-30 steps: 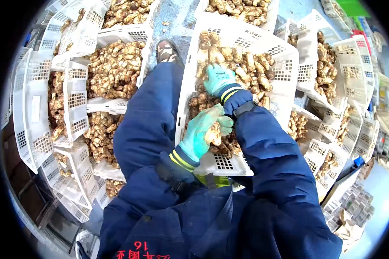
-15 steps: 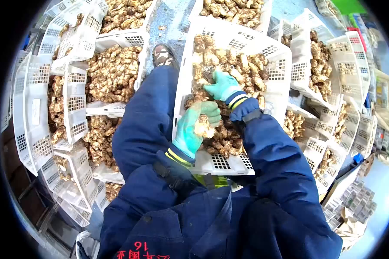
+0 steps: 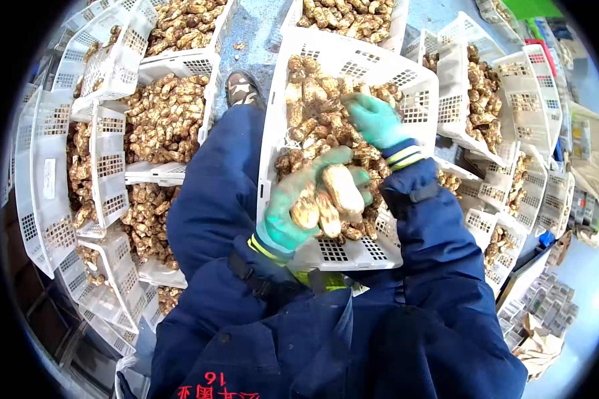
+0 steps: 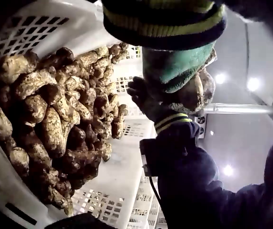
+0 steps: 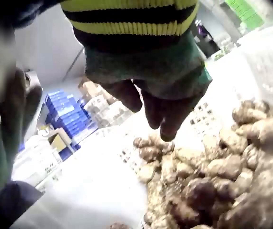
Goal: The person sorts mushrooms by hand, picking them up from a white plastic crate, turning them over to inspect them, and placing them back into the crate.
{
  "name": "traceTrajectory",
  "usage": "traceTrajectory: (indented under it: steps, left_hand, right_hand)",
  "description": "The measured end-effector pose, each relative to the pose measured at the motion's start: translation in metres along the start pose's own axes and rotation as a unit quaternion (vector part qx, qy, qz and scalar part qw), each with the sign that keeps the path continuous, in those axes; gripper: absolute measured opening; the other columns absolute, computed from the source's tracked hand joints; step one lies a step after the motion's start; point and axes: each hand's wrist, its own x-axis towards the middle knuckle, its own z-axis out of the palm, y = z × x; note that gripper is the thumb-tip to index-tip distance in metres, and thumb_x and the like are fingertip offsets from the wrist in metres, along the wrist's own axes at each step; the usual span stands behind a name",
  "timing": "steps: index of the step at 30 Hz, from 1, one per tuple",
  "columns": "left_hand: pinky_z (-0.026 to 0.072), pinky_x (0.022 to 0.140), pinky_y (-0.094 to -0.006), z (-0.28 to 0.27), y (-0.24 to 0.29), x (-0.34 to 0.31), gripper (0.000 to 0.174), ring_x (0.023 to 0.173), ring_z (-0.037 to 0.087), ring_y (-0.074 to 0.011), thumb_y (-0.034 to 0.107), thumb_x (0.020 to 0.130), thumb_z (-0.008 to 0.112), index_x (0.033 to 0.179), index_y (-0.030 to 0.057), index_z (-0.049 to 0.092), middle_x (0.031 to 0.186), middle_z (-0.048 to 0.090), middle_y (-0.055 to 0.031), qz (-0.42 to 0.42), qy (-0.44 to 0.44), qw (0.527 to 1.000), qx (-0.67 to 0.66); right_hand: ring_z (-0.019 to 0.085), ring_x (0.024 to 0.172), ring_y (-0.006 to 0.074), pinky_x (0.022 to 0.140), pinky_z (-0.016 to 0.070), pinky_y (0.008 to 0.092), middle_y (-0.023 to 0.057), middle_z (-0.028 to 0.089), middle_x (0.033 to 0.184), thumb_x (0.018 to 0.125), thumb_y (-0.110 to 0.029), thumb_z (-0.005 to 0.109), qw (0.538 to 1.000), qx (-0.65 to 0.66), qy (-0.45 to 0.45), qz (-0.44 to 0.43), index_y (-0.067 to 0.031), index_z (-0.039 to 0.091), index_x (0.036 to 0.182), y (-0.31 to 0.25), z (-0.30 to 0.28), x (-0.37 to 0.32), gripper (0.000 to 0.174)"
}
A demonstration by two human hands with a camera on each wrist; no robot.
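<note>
A white perforated crate (image 3: 416,80) in front of me holds a heap of brown, dirt-flecked mushrooms (image 3: 321,93). My gloved left hand (image 3: 279,207) is over the crate's near left part, cradling several mushrooms (image 3: 343,187) in its curled fingers; the longest lies on the outer side, pale and smooth. In the left wrist view the glove (image 4: 174,69) partly hides them. My gloved right hand (image 3: 377,121) hovers over the right side of the heap. Its fingers (image 5: 169,125) hang loosely bent above the mushrooms in the right wrist view, with nothing between them.
More white crates of mushrooms stand on the left (image 3: 209,100), at the far side (image 3: 400,26) and on the right (image 3: 454,86). A shoe (image 3: 243,90) rests on the blue floor (image 3: 256,30) beside the middle crate. Grey stacked boxes (image 3: 542,312) are at the lower right.
My left hand has turned to show several mushrooms where one showed before. My right hand has lifted from the heap's middle and moved right. The view has shifted slightly.
</note>
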Motion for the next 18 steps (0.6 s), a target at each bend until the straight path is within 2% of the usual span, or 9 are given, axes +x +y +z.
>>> traceTrajectory:
  steps: [2, 5, 6, 7, 9, 12, 13, 16, 18]
  left_hand:
    - [0.0362, 0.105, -0.0602, 0.007, 0.0, -0.006, 0.076, 0.124, 0.044, -0.0531, 0.026, 0.086, 0.063, 0.146, -0.0021, 0.026, 0.136, 0.044, -0.0326, -0.057, -0.036, 0.996, -0.061]
    - [0.0358, 0.106, -0.0575, 0.009, 0.0, -0.008, 0.076, 0.125, 0.044, -0.0516, 0.03, 0.086, 0.063, 0.146, -0.0007, 0.028, 0.136, 0.043, -0.033, -0.06, -0.073, 0.992, -0.088]
    - [0.0352, 0.106, -0.0571, 0.011, 0.002, -0.009, 0.077, 0.125, 0.043, -0.0513, 0.031, 0.086, 0.063, 0.146, -0.0009, 0.027, 0.137, 0.042, -0.0332, -0.071, -0.052, 0.993, -0.084]
    - [0.0353, 0.106, -0.057, 0.007, 0.002, -0.01, 0.077, 0.125, 0.044, -0.0512, 0.031, 0.087, 0.063, 0.146, -0.0016, 0.027, 0.137, 0.041, -0.0333, -0.061, -0.067, 0.993, -0.079]
    - [0.036, 0.106, -0.0563, 0.006, 0.001, -0.007, 0.077, 0.124, 0.045, -0.0505, 0.033, 0.087, 0.062, 0.146, -0.0023, 0.027, 0.137, 0.042, -0.0329, -0.056, -0.084, 0.993, -0.058]
    - [0.0374, 0.105, -0.0556, 0.008, 0.001, -0.007, 0.077, 0.124, 0.046, -0.0494, 0.034, 0.087, 0.062, 0.145, -0.0023, 0.027, 0.135, 0.043, -0.0325, -0.062, -0.082, 0.993, -0.052]
    - [0.0381, 0.105, -0.0554, 0.01, 0.001, -0.008, 0.077, 0.123, 0.046, -0.049, 0.034, 0.087, 0.063, 0.145, -0.0021, 0.027, 0.135, 0.044, -0.0324, -0.064, -0.073, 0.994, -0.056]
    - [0.0394, 0.104, -0.0552, 0.013, 0.001, -0.007, 0.077, 0.123, 0.047, -0.0483, 0.033, 0.086, 0.063, 0.145, -0.002, 0.028, 0.134, 0.045, -0.0324, -0.072, -0.047, 0.995, -0.044]
    - [0.0388, 0.104, -0.0551, 0.005, 0.0, -0.005, 0.076, 0.123, 0.047, -0.0484, 0.033, 0.087, 0.062, 0.145, -0.0022, 0.028, 0.133, 0.045, -0.0329, -0.075, -0.048, 0.996, -0.03]
  right_hand:
    - [0.06, 0.069, 0.0255, 0.066, 0.0472, 0.0419, 0.0131, 0.063, 0.076, 0.086, -0.033, 0.058, 0.993, -0.041, -0.036, -0.103, -0.0037, 0.061, 0.1, 0.019, 0.05, 0.025, 0.033]
    - [0.059, 0.077, 0.0182, 0.065, 0.0475, 0.0334, 0.0076, 0.064, 0.093, 0.091, -0.028, 0.059, 0.991, -0.058, -0.067, 0.101, -0.0026, 0.063, 0.109, 0.055, 0.104, 0.084, 0.032]
    - [0.06, 0.082, 0.0214, 0.068, 0.0482, 0.0346, 0.011, 0.064, 0.097, 0.091, -0.028, 0.059, 0.981, -0.07, -0.062, 0.168, -0.0032, 0.063, 0.106, 0.034, 0.107, 0.085, 0.03]
    - [0.06, 0.083, 0.0275, 0.07, 0.0485, 0.036, 0.0145, 0.063, 0.098, 0.092, -0.027, 0.058, 0.985, -0.052, -0.038, 0.161, -0.0034, 0.062, 0.102, 0.017, 0.107, 0.077, 0.026]
    - [0.062, 0.079, 0.0333, 0.071, 0.0493, 0.0406, 0.0181, 0.064, 0.09, 0.085, -0.032, 0.058, 0.979, -0.196, -0.044, 0.022, -0.0023, 0.063, 0.097, 0.075, 0.118, 0.107, 0.033]
    - [0.062, 0.088, 0.0352, 0.078, 0.0492, 0.041, 0.0185, 0.066, 0.095, 0.089, -0.024, 0.052, 0.987, -0.116, -0.073, -0.078, -0.0086, 0.065, 0.102, 0.076, 0.112, 0.106, 0.025]
    - [0.062, 0.091, 0.0359, 0.08, 0.0491, 0.0412, 0.0187, 0.066, 0.096, 0.09, -0.022, 0.05, 0.991, -0.07, -0.084, -0.077, -0.0106, 0.065, 0.104, 0.074, 0.111, 0.102, 0.024]
    - [0.06, 0.093, 0.0389, 0.083, 0.0465, 0.0427, 0.0203, 0.065, 0.1, 0.089, -0.039, 0.051, 0.966, -0.223, -0.087, -0.098, -0.0074, 0.065, 0.104, 0.048, 0.105, 0.091, 0.038]
    - [0.06, 0.096, 0.0404, 0.084, 0.0461, 0.0431, 0.0231, 0.065, 0.103, 0.083, -0.053, 0.055, 0.99, -0.122, -0.068, 0.009, 0.0007, 0.064, 0.103, 0.04, 0.12, 0.088, 0.058]
